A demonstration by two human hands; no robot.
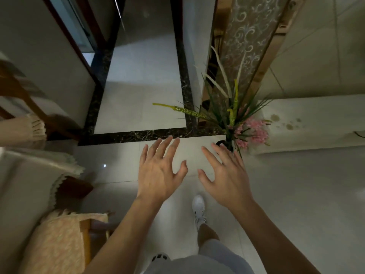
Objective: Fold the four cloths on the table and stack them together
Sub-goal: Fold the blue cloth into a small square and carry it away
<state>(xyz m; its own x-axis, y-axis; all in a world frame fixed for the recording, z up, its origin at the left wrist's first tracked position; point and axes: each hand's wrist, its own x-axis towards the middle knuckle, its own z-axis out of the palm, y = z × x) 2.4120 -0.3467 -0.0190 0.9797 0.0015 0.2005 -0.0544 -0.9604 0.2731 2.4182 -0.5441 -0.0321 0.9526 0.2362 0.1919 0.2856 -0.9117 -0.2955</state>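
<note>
Head view, looking steeply down at a pale tiled floor (296, 194): 2 bare hands held out at mid-frame, palms down, fingers straight and spread, nothing in either. Left hand (158, 171) at about 9 o'clock of the right hand (227, 175), the 2 level with each other and apart, thumbs pointing inward. Below them, a white shoe (199, 208) stepping forward at 6 o'clock. No table top clearly in sight and none of the 4 cloths identifiable as laid out for folding. Nearest fabric at 8 o'clock of the hands: a pale cloth with a lace-trimmed edge (35, 175) draped over furniture at the left border, its long axis running roughly from 7 to 1 o'clock, with a peach patterned fabric (59, 238) lower down at 7 o'clock; whether either counts among the task's cloths cannot be told. Left hand the nearer of the 2 to that fabric, right hand well apart from it. At 1 o'clock of the right hand, a spray of green fronds and pink flowers (248, 131) just beside the fingertips, a dark marble floor border (128, 138) at 12 o'clock. Judged from this: folding not yet begun, next move likely a turn leftward toward the draped fabric, left hand leading.
</note>
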